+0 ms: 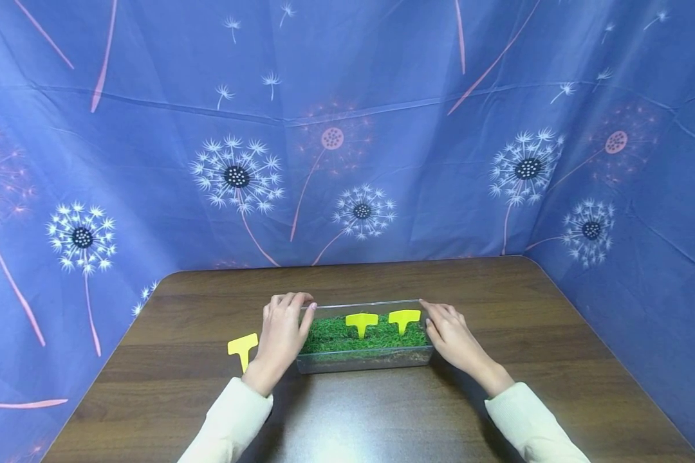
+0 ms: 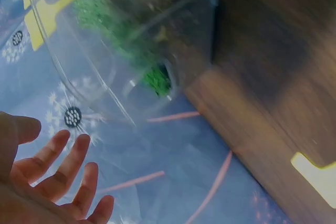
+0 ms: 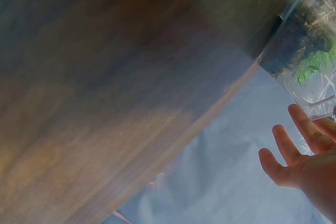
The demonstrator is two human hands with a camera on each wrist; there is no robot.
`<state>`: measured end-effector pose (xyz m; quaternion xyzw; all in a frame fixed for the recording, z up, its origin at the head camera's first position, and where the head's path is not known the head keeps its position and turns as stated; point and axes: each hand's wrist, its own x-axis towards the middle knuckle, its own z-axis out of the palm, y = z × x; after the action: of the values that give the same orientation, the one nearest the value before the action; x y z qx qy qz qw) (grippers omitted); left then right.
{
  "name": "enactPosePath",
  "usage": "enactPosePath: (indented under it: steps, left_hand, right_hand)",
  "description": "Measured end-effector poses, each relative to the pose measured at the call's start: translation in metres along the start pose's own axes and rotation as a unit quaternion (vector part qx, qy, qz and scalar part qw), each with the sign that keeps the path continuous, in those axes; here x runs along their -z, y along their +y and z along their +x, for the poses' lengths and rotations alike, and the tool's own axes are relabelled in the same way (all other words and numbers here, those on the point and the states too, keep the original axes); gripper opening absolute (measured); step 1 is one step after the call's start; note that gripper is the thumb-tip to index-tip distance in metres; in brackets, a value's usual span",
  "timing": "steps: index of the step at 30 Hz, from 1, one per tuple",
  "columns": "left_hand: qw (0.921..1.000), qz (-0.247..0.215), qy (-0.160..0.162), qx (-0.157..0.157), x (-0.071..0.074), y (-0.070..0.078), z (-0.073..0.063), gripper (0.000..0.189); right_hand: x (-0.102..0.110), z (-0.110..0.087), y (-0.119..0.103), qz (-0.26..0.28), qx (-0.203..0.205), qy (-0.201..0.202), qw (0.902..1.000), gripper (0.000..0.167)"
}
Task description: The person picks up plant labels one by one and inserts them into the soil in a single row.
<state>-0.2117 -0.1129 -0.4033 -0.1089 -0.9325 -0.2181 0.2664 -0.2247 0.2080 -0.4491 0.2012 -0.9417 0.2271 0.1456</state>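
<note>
A clear rectangular planter box [image 1: 365, 361] with soil and green artificial-looking grass [image 1: 327, 334] sits on the table. Two yellow T-shaped plant labels [image 1: 361, 321] stand upright in the grass, toward its middle and right. My left hand [image 1: 282, 331] is at the box's left end; the left wrist view shows its fingers [image 2: 71, 163] spread and relaxed, gripping nothing. At the right end is my right hand [image 1: 454, 337], index fingertip at the back corner and thumb by the side. In the right wrist view its fingers [image 3: 286, 145] are loosely extended, fingertips right at the rim.
Another yellow T-shaped label [image 1: 242, 347] is left of my left wrist, partly hidden by it. The brown wooden table [image 1: 498, 296] ends at the back against a blue curtain [image 1: 428, 212] printed with dandelions, which also lines both sides.
</note>
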Motion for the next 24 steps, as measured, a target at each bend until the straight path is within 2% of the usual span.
enactPosePath:
  steps: [12, 14, 24]
  left_hand:
    - [0.9986, 0.03, 0.021, 0.037, 0.012, -0.04, -0.015, 0.016]
    - [0.9979, 0.042, 0.014, 0.048, 0.013, -0.047, -0.018, 0.017]
    - [0.9879, 0.094, -0.061, 0.107, 0.017, -0.078, -0.036, 0.029]
  right_hand:
    - [0.0, 0.0, -0.001, -0.001, 0.001, -0.002, 1.0, 0.042]
    - [0.0, 0.0, -0.001, -0.002, 0.001, -0.001, 1.0, 0.042]
    - [-0.001, 0.001, -0.001, -0.009, 0.003, 0.002, 1.0, 0.042]
